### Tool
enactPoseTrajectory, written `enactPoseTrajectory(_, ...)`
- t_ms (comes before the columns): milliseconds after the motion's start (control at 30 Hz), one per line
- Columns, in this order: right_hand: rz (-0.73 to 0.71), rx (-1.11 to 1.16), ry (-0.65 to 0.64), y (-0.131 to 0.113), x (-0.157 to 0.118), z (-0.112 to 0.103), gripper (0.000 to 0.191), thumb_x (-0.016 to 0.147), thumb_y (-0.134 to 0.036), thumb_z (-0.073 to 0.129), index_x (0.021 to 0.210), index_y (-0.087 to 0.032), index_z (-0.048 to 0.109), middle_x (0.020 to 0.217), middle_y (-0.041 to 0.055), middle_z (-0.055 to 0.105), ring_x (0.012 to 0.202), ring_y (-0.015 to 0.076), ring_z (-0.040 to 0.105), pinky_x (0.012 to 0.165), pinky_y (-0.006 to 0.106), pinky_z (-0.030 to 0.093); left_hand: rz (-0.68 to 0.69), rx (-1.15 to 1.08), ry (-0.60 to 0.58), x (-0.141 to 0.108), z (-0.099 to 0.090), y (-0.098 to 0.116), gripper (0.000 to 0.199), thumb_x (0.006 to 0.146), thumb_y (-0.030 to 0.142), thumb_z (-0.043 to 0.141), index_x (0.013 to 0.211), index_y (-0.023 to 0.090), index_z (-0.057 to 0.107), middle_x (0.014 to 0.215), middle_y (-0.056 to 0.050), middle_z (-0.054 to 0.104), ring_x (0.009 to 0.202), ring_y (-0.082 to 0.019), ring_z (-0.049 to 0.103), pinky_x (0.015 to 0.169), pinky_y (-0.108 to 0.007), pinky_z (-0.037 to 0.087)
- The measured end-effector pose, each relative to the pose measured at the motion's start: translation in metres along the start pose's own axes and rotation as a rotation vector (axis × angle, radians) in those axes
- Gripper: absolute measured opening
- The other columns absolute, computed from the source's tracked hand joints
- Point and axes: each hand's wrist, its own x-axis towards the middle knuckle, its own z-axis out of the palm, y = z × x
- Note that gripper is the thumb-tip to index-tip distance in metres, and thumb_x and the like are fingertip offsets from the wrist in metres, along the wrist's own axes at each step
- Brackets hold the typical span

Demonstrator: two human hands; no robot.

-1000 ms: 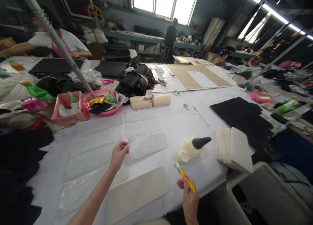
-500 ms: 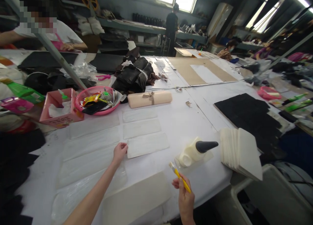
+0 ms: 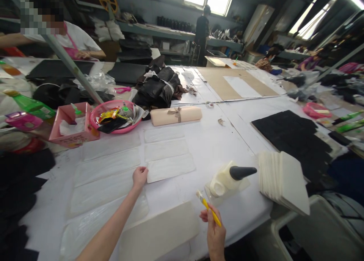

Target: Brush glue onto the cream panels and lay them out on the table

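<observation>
My left hand (image 3: 140,177) pinches the near left corner of a pale, flat rectangular panel (image 3: 172,167) on the white table. Closed around the yellow handle of a paintbrush (image 3: 208,208) is my right hand (image 3: 215,228), with the bristles pointing up and away. More whitish panels, coated and slightly shiny, lie in two columns around my left hand. Nearest to me rests a larger cream board (image 3: 159,230), partly under my left forearm. Beyond the brush, a cream container (image 3: 223,179) with a black cone-shaped piece (image 3: 241,172) stands on a clear sheet.
At right, a stack of cream boards (image 3: 281,177) stands by the table edge, with a grey bin (image 3: 318,230) below. Black sheets (image 3: 287,136) lie behind it. A peach roll (image 3: 176,116), pink basin (image 3: 115,129) and pink box (image 3: 74,126) line the back. Other people work farther off.
The view has shifted slightly, so the surroundings sit a little farther right. Both hands keep nearly the same position, the left at the panel corner and the right with the paintbrush.
</observation>
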Motion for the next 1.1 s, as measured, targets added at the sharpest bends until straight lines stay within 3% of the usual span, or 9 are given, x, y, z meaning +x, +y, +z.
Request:
enactPoseTrajectory(100,-0.045,-0.044,-0.010,0.000,0.001,-0.001,0.038,0.094,-0.044,0.046,0.114,-0.016,0.063,0.081,0.0063,0.071,0.068,0.0184,0.071,0.065,0.029,0.059,0.027,0.063,0.011,-0.002,-0.002,0.005,0.006,0.063,0.024,0.053,0.067,0.020,0.056,0.065,-0.003,0.065,0.067,-0.021,0.064,0.066,-0.031,0.048)
enactPoseTrajectory(200,-0.178,-0.189,-0.081,0.003,0.002,-0.002,0.034,0.093,-0.039,0.047,0.116,-0.021,0.065,0.095,0.0080,0.071,0.079,0.0196,0.071,0.072,0.031,0.058,0.073,0.132,0.002,-0.008,-0.010,0.012,0.009,0.066,0.023,0.053,0.072,0.019,0.058,0.073,-0.006,0.066,0.073,-0.023,0.065,0.074,-0.034,0.048)
enactPoseTrajectory(333,-0.338,-0.452,-0.229,0.015,-0.002,0.001,0.036,0.093,-0.025,0.039,0.118,-0.028,0.065,0.108,0.0092,0.067,0.100,0.0228,0.066,0.079,0.033,0.056,0.174,0.208,-0.029,-0.037,-0.043,0.011,0.021,0.071,0.027,0.053,0.088,0.019,0.062,0.098,-0.009,0.065,0.085,-0.021,0.064,0.080,-0.033,0.049)
enactPoseTrajectory(433,-0.355,-0.588,-0.282,0.031,-0.008,0.006,0.045,0.091,-0.017,0.033,0.122,-0.028,0.063,0.105,0.0084,0.068,0.089,0.0210,0.066,0.072,0.031,0.055,0.275,0.277,-0.063,-0.081,-0.088,-0.012,0.027,0.078,0.036,0.048,0.095,0.019,0.061,0.097,-0.009,0.063,0.085,-0.021,0.064,0.073,-0.032,0.052)
enactPoseTrajectory(533,-0.373,-0.654,-0.284,0.046,-0.014,0.012,0.043,0.095,-0.019,0.029,0.123,-0.023,0.061,0.092,0.0082,0.069,0.075,0.0195,0.064,0.066,0.030,0.053,0.149,0.311,-0.009,-0.137,-0.132,-0.055,0.034,0.078,0.047,0.049,0.095,0.020,0.060,0.094,-0.008,0.065,0.086,-0.024,0.064,0.070,-0.034,0.053)
enactPoseTrajectory(600,-0.404,-0.655,-0.278,0.053,-0.015,0.016,0.039,0.098,-0.027,0.030,0.120,-0.019,0.060,0.091,0.0096,0.069,0.077,0.0211,0.064,0.068,0.032,0.053,0.013,0.332,-0.010,-0.171,-0.150,-0.086,0.038,0.074,0.053,0.051,0.091,0.020,0.061,0.091,-0.009,0.067,0.083,-0.025,0.066,0.072,-0.038,0.054)
enactPoseTrajectory(733,-0.473,-0.622,-0.278,0.061,-0.015,0.024,0.036,0.098,-0.042,0.038,0.110,-0.016,0.059,0.098,0.0121,0.068,0.089,0.0240,0.065,0.076,0.038,0.052,-0.198,0.146,-0.133,-0.209,-0.152,-0.121,0.041,0.064,0.057,0.060,0.083,0.020,0.062,0.085,-0.011,0.072,0.080,-0.028,0.069,0.077,-0.042,0.054)
enactPoseTrajectory(900,-0.498,-0.590,-0.272,0.066,-0.023,0.027,0.036,0.099,-0.044,0.035,0.102,-0.016,0.059,0.089,0.0106,0.068,0.082,0.0223,0.065,0.073,0.036,0.053,-0.194,0.085,-0.122,-0.215,-0.138,-0.126,0.042,0.065,0.057,0.062,0.082,0.019,0.064,0.084,-0.011,0.073,0.082,-0.029,0.069,0.077,-0.041,0.053)
enactPoseTrajectory(1100,-0.473,-0.560,-0.246,0.066,-0.042,0.023,0.035,0.099,-0.042,0.034,0.106,-0.016,0.057,0.093,0.0112,0.068,0.089,0.0231,0.066,0.076,0.038,0.055,-0.246,0.066,-0.108,-0.224,-0.143,-0.140,0.046,0.061,0.061,0.061,0.077,0.018,0.062,0.077,-0.012,0.072,0.073,-0.028,0.068,0.069,-0.040,0.053)
